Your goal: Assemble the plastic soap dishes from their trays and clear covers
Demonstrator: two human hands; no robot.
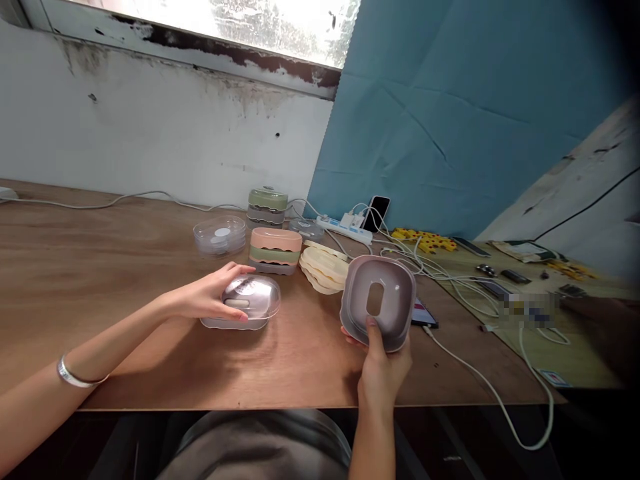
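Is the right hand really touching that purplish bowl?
Touching. The head view shows the right hand holding the purplish bowl, with its thumb lying over the rim onto the inside.

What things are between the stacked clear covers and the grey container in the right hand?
In the head view, the pink, green and grey stack, then the cream-coloured pieces, lie between the clear covers and the grey container.
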